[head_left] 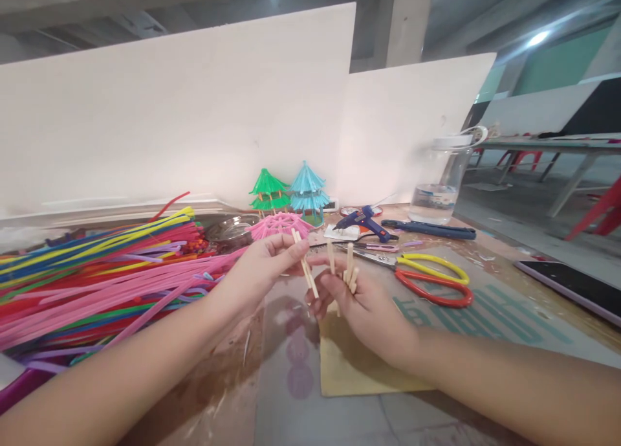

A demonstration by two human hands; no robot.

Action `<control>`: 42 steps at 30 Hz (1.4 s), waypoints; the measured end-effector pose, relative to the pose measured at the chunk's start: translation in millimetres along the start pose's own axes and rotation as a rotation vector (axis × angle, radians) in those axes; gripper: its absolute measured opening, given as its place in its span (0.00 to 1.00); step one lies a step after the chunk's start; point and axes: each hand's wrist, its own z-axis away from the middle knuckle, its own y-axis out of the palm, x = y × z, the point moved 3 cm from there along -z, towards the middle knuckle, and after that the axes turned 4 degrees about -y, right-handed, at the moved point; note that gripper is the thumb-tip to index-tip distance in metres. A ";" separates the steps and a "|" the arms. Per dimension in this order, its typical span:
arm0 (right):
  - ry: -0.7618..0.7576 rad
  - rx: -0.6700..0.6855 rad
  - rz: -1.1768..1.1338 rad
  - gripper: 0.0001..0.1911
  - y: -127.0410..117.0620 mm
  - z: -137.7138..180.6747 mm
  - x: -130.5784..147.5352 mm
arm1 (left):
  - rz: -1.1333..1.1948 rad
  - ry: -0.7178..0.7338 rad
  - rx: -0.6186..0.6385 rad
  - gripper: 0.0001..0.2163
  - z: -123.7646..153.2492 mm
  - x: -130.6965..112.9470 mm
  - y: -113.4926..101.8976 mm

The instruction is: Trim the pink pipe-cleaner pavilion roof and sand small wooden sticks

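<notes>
Two thin wooden sticks [305, 265] are pinched between the thumb and fingers of my left hand [272, 258]. My right hand [369, 310] is closed around a small bunch of short wooden sticks [350, 265], whose pale ends poke up past the thumb. The two hands are close together above the table, fingertips nearly meeting. Below my right hand lies a flat yellowish sheet [359, 371]. Just behind the hands sits a pink pipe-cleaner roof [279, 226], with a green pavilion model [266, 192] and a light blue one [308, 190] further back.
Colourful pipe cleaners [121, 284] heap up at the left beside a metal bowl [233, 229]. Scissors [431, 278], a blue glue gun [363, 223], a dark blue long-handled tool [429, 230], a water bottle [436, 180] and a phone [577, 287] lie or stand right. White boards [194, 122] rise behind.
</notes>
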 end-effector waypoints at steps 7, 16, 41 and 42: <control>-0.083 0.106 0.130 0.12 1.8 2.0 -0.5 | -0.014 -0.068 0.055 0.20 -0.1 10.6 4.1; 0.039 -0.048 -0.071 0.07 0.4 -2.3 -7.3 | -0.318 0.147 -0.049 0.17 4.2 -7.7 0.3; 0.281 0.110 -0.194 0.32 7.5 -2.6 -15.9 | -0.380 0.273 -0.144 0.08 10.1 -18.7 1.4; 0.287 0.130 -0.193 0.32 8.6 -1.7 -16.3 | -0.366 0.261 -0.125 0.08 11.0 -18.4 3.1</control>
